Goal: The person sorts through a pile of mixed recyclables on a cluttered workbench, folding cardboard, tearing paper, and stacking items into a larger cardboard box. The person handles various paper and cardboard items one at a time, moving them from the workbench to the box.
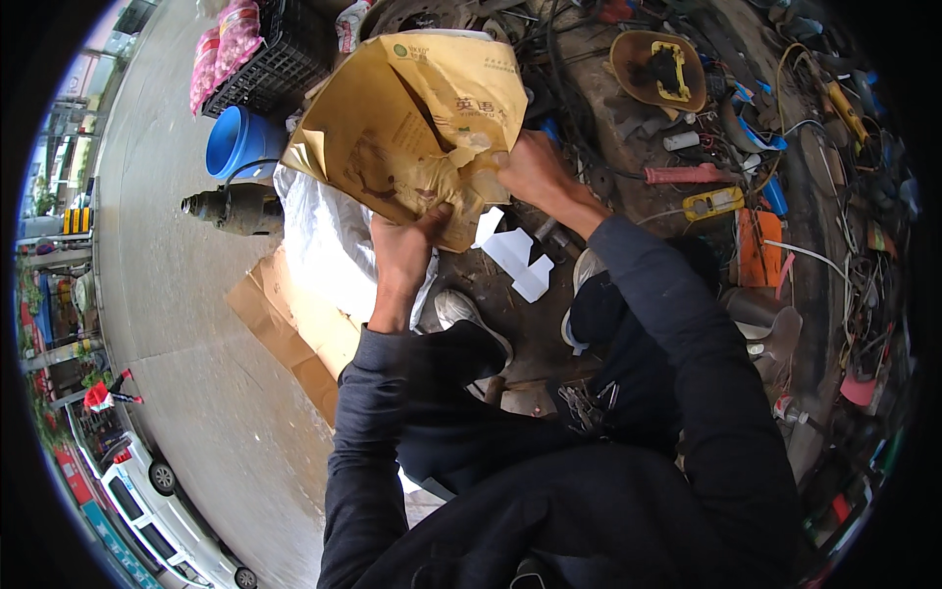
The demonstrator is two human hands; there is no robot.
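Note:
Both hands hold a creased, stained brown paper bag or cover point(368, 140) that bears printed writing. Its lower edge is crumpled and torn between the hands. My left hand point(408, 247) grips this lower edge, thumb on top. At the right edge, my right hand point(533, 169) pinches the paper between thumb and fingers. Cut or folded white paper pieces point(515, 258) lie on the ground just below it. A white plastic bag point(324, 243) is left of my left hand, partly over a flattened cardboard sheet point(294, 331).
A blue bucket point(239, 143), a motor-like tool point(243, 210) and a black crate point(280, 59) with pink net bags stand at the left. On the right lie a yellow multimeter point(712, 203), a red-handled tool point(684, 174), an orange piece point(759, 248) and tangled cables. A white van point(162, 515) is on the road.

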